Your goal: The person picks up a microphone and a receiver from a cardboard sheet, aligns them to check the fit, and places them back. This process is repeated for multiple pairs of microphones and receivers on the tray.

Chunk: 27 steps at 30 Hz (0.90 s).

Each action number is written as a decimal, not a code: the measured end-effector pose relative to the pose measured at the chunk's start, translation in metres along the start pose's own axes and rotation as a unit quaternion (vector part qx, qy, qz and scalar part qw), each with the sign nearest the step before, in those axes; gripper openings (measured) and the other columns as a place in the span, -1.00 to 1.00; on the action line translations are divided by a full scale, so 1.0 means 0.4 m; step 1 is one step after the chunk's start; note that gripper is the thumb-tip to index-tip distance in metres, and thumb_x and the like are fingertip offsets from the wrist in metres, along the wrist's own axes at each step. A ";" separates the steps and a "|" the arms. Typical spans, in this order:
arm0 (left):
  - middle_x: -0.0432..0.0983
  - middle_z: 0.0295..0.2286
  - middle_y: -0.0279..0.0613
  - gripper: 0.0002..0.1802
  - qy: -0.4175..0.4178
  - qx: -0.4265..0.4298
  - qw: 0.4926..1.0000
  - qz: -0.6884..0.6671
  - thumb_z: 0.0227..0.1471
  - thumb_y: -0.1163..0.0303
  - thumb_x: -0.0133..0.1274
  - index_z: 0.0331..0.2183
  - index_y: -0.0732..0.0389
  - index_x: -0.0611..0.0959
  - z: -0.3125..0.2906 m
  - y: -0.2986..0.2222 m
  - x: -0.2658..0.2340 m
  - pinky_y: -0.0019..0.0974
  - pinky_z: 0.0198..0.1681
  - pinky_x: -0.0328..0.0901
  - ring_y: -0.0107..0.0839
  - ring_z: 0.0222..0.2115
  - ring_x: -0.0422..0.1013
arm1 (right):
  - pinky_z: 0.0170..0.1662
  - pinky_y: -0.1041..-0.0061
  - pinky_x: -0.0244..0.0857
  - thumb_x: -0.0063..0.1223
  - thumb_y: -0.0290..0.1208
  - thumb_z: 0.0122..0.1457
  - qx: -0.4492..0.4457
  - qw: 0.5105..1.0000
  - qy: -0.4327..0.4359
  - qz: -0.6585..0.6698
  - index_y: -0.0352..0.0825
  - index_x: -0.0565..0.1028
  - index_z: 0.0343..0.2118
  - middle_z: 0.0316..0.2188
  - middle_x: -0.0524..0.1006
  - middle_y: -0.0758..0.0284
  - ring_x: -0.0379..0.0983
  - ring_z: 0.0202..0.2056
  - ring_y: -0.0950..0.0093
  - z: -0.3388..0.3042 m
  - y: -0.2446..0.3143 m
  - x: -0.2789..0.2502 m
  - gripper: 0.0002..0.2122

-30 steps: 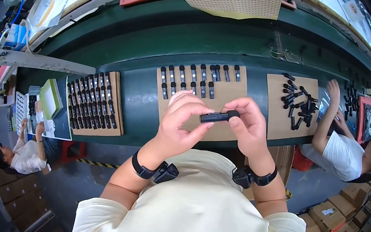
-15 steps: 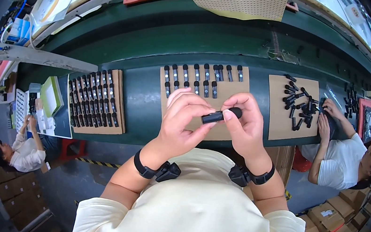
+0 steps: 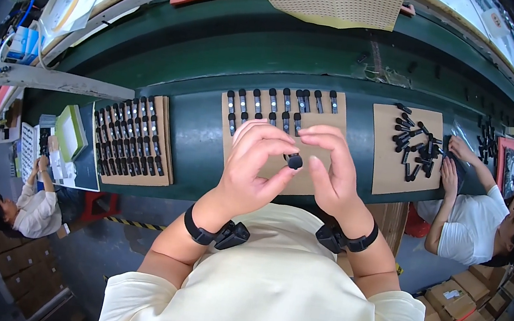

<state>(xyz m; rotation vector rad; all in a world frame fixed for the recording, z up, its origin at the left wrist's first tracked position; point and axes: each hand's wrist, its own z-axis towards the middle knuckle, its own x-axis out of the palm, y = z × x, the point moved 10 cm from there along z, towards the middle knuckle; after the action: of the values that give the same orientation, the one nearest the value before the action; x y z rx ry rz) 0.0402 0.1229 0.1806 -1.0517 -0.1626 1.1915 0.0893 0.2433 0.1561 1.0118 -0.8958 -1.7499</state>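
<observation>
Between my left hand's [image 3: 256,167] thumb and fingers is a small black clip-on microphone [image 3: 294,161], its round foam tip facing me and most of its body hidden. My right hand [image 3: 336,179] curves beside it, thumb and fingers apart, holding nothing. Both hands hover over the near part of a brown cardboard sheet [image 3: 335,116]. On that sheet, like microphones [image 3: 272,100] stand in two rows, foam tips away from me. The lower row is partly covered by my fingers.
At left, a stack of cardboard sheets [image 3: 167,148] carries many microphones in neat rows. To the right, another cardboard sheet [image 3: 387,172] holds a loose heap of them. A co-worker [image 3: 475,224] reaches in beside it; a second person [image 3: 33,208] sits far left. Cartons [image 3: 450,303] stand lower right.
My right fingers have let go of the microphone and spread apart. The microphone has turned in my left hand, so its foam end now points toward me. Both people beside me shifted slightly.
</observation>
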 end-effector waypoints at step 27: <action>0.50 -0.23 -0.07 -0.74 0.176 -0.238 0.951 0.092 -0.10 0.48 0.22 -0.27 0.27 0.60 -0.225 0.350 0.200 -0.16 -0.08 0.34 -0.06 -0.18 0.44 | -0.13 0.33 0.39 0.16 -0.63 -0.06 0.027 0.938 0.120 -0.325 -0.29 0.49 -0.26 -0.14 0.47 0.28 0.45 -0.15 0.24 -0.194 -0.529 0.022 -0.75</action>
<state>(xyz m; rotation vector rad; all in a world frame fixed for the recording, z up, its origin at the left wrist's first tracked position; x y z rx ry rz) 0.0332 0.1336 -0.0036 -1.7187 -0.0726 1.1338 0.0856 0.2948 -0.0635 1.6518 -0.4732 -2.0717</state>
